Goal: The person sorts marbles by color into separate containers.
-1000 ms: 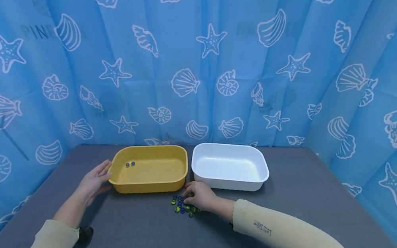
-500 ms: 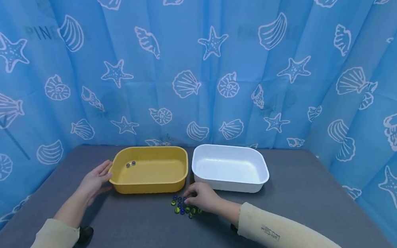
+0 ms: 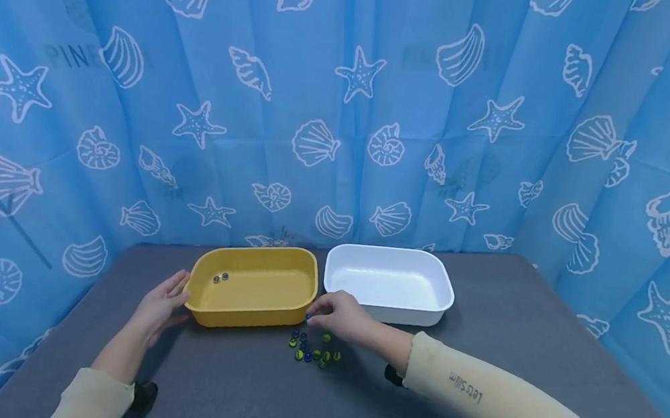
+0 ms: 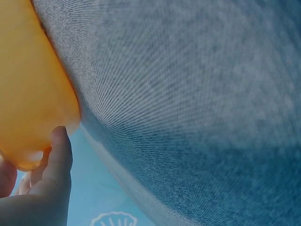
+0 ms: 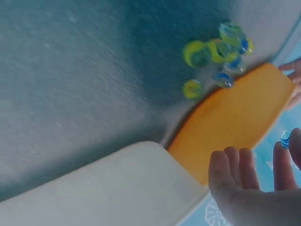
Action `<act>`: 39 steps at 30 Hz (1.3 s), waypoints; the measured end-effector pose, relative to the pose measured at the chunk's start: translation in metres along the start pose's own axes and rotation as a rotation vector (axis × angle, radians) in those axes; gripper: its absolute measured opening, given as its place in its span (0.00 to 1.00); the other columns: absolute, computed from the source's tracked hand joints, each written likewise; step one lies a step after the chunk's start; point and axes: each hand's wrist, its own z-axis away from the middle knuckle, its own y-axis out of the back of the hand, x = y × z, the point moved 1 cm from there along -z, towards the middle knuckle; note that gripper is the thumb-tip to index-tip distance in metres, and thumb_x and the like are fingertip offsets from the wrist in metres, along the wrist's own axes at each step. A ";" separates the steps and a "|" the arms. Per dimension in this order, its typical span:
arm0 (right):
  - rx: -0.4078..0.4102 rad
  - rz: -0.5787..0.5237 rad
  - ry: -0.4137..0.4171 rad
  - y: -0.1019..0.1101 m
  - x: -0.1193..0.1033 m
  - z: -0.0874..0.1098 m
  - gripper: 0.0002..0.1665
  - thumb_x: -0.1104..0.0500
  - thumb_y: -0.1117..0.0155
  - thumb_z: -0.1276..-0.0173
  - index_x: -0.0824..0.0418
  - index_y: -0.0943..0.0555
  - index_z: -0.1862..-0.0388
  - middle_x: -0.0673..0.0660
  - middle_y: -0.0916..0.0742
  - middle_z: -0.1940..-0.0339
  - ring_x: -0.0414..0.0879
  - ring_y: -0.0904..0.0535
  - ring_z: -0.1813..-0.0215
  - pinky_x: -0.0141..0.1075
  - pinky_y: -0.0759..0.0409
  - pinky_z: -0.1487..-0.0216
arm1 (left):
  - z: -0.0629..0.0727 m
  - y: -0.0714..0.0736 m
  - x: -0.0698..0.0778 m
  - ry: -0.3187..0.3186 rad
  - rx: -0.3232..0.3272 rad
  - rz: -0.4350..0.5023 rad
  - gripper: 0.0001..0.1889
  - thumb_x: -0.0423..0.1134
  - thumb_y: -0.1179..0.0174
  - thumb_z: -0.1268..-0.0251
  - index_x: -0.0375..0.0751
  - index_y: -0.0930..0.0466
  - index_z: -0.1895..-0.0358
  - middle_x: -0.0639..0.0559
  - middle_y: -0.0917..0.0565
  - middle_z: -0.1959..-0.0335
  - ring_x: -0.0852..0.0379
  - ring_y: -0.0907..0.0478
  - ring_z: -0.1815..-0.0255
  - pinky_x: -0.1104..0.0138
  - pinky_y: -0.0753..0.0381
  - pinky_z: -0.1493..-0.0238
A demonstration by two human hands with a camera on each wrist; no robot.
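Note:
My right hand (image 3: 344,316) pinches a blue glass marble (image 3: 308,317) between thumb and index finger, raised by the front right corner of the yellow tray (image 3: 269,290). In the right wrist view the held marble (image 5: 285,138) shows between those fingertips, the other fingers apart from it. A loose cluster of blue marbles (image 3: 308,356) and yellow-green marbles (image 3: 317,355) lies on the table below the hand. Two marbles (image 3: 220,278) sit inside the yellow tray toward its left. At that tray's left end, my left hand (image 3: 157,305) grips the rim; the left wrist view shows the thumb (image 4: 60,146) against the wall.
Right of the yellow tray stands a white tray (image 3: 388,285), its front left corner partly behind my right hand. Both rest on a grey cloth-covered table (image 3: 233,387). A blue curtain (image 3: 345,102) printed with seashells hangs behind and along the sides.
My right hand has picked a blue marble from the cluster and lifted it up toward the yellow tray's corner. The left hand stays at the tray.

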 end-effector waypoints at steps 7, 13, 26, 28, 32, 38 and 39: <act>0.069 -0.056 0.001 0.008 -0.014 -0.007 0.07 0.64 0.33 0.34 0.65 0.14 0.59 0.52 0.15 0.67 0.43 0.23 0.64 0.35 0.18 0.58 | 0.001 0.000 0.000 0.001 0.005 0.002 0.33 0.35 0.60 0.20 0.43 0.67 0.22 0.47 0.60 0.21 0.42 0.61 0.22 0.41 0.42 0.33; 0.120 -0.108 -0.016 0.014 -0.022 -0.013 0.08 0.63 0.34 0.33 0.65 0.14 0.58 0.52 0.15 0.65 0.43 0.22 0.62 0.36 0.19 0.58 | 0.002 -0.002 0.000 0.005 0.011 0.005 0.33 0.35 0.60 0.20 0.43 0.67 0.22 0.46 0.61 0.21 0.41 0.61 0.23 0.40 0.42 0.33; 0.163 -0.290 -0.133 0.006 -0.026 -0.041 0.12 0.61 0.36 0.31 0.66 0.17 0.53 0.57 0.16 0.59 0.56 0.21 0.51 0.47 0.20 0.48 | 0.001 -0.001 0.001 0.007 0.014 0.009 0.32 0.35 0.60 0.20 0.43 0.67 0.22 0.47 0.61 0.21 0.42 0.62 0.22 0.40 0.42 0.33; 0.160 -0.315 -0.143 0.003 -0.027 -0.045 0.12 0.60 0.36 0.31 0.66 0.17 0.52 0.57 0.16 0.57 0.58 0.21 0.49 0.48 0.21 0.47 | 0.001 0.000 0.001 0.006 0.013 0.010 0.32 0.35 0.61 0.20 0.43 0.67 0.22 0.47 0.61 0.21 0.42 0.62 0.22 0.40 0.43 0.33; 0.159 -0.355 -0.147 -0.002 -0.027 -0.054 0.13 0.60 0.36 0.30 0.66 0.17 0.51 0.57 0.16 0.55 0.54 0.20 0.50 0.47 0.21 0.45 | 0.002 0.000 0.001 0.001 0.013 0.014 0.33 0.35 0.60 0.20 0.43 0.67 0.22 0.47 0.61 0.22 0.42 0.61 0.23 0.40 0.43 0.33; 0.179 -0.421 -0.141 -0.010 -0.027 -0.065 0.13 0.62 0.36 0.31 0.68 0.18 0.51 0.59 0.17 0.53 0.54 0.21 0.48 0.49 0.23 0.43 | 0.003 -0.001 0.001 -0.009 0.012 0.017 0.33 0.34 0.60 0.20 0.42 0.67 0.22 0.46 0.61 0.22 0.42 0.61 0.23 0.40 0.43 0.33; 0.180 -0.427 -0.142 -0.012 -0.027 -0.066 0.13 0.62 0.36 0.31 0.68 0.18 0.51 0.59 0.17 0.53 0.54 0.21 0.48 0.50 0.23 0.43 | 0.003 -0.002 0.001 -0.010 0.012 0.015 0.33 0.34 0.60 0.20 0.42 0.67 0.22 0.46 0.61 0.22 0.41 0.61 0.23 0.40 0.43 0.33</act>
